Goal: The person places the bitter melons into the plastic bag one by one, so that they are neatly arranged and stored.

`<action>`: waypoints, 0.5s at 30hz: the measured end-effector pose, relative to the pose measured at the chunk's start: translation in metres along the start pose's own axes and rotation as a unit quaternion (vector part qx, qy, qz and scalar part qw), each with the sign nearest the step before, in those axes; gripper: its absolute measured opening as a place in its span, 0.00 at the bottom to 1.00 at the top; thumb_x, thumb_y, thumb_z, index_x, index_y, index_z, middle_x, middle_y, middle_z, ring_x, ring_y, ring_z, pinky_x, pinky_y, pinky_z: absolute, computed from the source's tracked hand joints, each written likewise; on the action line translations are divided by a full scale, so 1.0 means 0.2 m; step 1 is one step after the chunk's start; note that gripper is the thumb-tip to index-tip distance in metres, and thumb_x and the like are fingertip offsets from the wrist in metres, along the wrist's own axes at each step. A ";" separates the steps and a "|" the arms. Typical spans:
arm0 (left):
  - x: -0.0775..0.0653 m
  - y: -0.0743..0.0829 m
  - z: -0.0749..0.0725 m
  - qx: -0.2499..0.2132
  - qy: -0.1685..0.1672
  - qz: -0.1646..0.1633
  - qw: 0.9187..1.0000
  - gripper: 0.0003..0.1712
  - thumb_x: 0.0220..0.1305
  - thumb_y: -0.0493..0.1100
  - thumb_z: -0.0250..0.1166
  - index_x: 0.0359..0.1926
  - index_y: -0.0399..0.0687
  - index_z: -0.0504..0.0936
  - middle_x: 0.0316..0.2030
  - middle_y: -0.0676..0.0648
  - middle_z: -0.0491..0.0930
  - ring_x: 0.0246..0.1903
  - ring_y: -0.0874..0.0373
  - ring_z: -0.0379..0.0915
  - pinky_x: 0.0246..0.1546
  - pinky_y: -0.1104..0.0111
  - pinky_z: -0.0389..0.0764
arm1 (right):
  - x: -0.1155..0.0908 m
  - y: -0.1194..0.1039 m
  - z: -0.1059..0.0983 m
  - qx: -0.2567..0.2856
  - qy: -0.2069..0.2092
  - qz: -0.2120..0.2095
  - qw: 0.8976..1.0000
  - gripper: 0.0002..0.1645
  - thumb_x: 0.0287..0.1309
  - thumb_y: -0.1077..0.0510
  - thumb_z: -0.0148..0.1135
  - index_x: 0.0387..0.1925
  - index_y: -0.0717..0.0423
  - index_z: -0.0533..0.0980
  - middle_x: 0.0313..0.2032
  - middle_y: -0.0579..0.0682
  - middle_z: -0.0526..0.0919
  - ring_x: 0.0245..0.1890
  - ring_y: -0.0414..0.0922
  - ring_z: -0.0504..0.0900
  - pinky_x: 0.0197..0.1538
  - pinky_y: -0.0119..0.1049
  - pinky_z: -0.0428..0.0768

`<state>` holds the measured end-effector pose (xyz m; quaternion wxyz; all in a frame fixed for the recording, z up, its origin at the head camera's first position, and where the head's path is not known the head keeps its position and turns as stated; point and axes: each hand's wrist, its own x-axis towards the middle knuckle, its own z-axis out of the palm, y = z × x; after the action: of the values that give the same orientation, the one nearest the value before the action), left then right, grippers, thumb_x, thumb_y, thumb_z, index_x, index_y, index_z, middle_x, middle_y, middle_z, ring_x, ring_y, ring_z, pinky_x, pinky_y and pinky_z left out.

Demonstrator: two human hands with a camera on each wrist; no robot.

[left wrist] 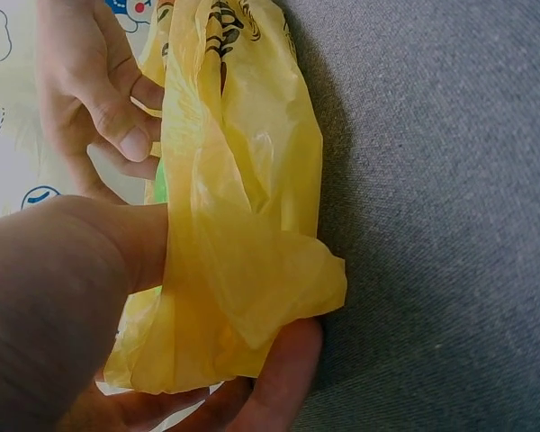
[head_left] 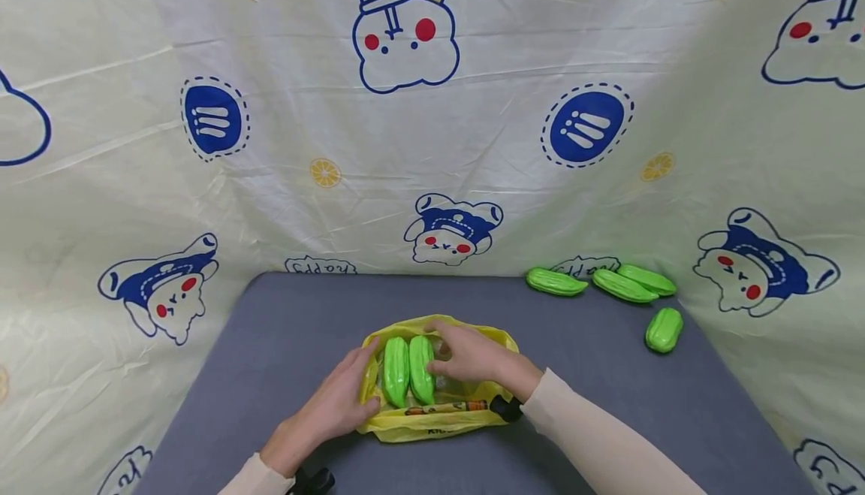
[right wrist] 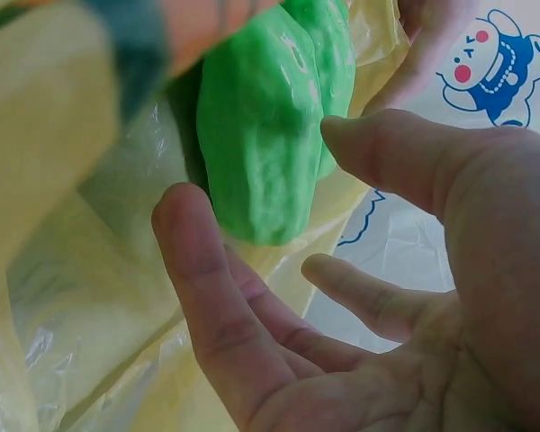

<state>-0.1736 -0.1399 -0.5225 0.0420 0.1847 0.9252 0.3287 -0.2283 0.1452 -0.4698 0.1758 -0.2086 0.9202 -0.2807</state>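
A yellow plastic bag [head_left: 442,426] lies on the grey table with its mouth spread open and facing up. Two glossy green ribbed bitter melons [head_left: 395,372] lie side by side inside it. My left hand [head_left: 336,402] grips the bag's left side, its fingers bent around the plastic in the left wrist view. Over the bag's right half, my right hand [head_left: 474,357] has its fingers spread and reaches into the mouth. In the right wrist view its thumb tip [right wrist: 342,139] is right at the right-hand melon [right wrist: 261,135], and nothing is clasped between the fingers.
Toward the back right of the table [head_left: 581,405] lie three more green melons [head_left: 622,285] near the edge. Another single melon [head_left: 664,330] sits a bit closer, by the right edge. A patterned white sheet [head_left: 486,142] hangs behind and around the table.
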 end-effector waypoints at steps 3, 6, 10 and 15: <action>0.00 -0.01 0.00 -0.001 -0.004 -0.003 1.000 0.59 0.65 0.36 0.78 0.93 0.43 0.62 0.83 0.30 0.73 0.81 0.28 0.73 0.76 0.31 0.80 | -0.02 0.00 -0.01 -0.006 0.008 0.000 1.000 0.41 0.79 0.49 0.77 0.84 0.54 0.72 0.64 0.63 0.92 0.67 0.61 0.90 0.69 0.62 0.89; 0.00 -0.01 0.00 -0.001 -0.007 -0.009 1.000 0.59 0.65 0.36 0.78 0.93 0.44 0.62 0.83 0.30 0.73 0.80 0.27 0.73 0.74 0.29 0.80 | -0.03 0.00 -0.01 -0.013 0.017 0.000 1.000 0.40 0.79 0.49 0.77 0.84 0.54 0.73 0.63 0.64 0.93 0.70 0.64 0.87 0.72 0.64 0.86; 0.00 -0.01 0.00 0.001 -0.005 -0.010 1.000 0.58 0.65 0.37 0.78 0.93 0.43 0.63 0.83 0.31 0.74 0.80 0.27 0.73 0.73 0.29 0.80 | -0.05 0.00 -0.03 -0.022 0.033 -0.001 0.999 0.40 0.79 0.50 0.76 0.83 0.55 0.74 0.63 0.63 0.92 0.70 0.66 0.85 0.71 0.65 0.85; 0.01 -0.01 0.00 0.005 -0.007 -0.007 1.000 0.59 0.65 0.37 0.78 0.93 0.44 0.62 0.82 0.31 0.74 0.79 0.27 0.74 0.73 0.30 0.81 | -0.06 0.00 -0.07 -0.030 0.045 -0.008 0.999 0.38 0.79 0.50 0.76 0.82 0.54 0.76 0.63 0.62 0.91 0.67 0.62 0.88 0.65 0.60 0.90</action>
<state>-0.1762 -0.1410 -0.5243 0.0502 0.1812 0.9276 0.3227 -0.2246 0.1567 -0.4562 0.1257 -0.2088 0.9334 -0.2633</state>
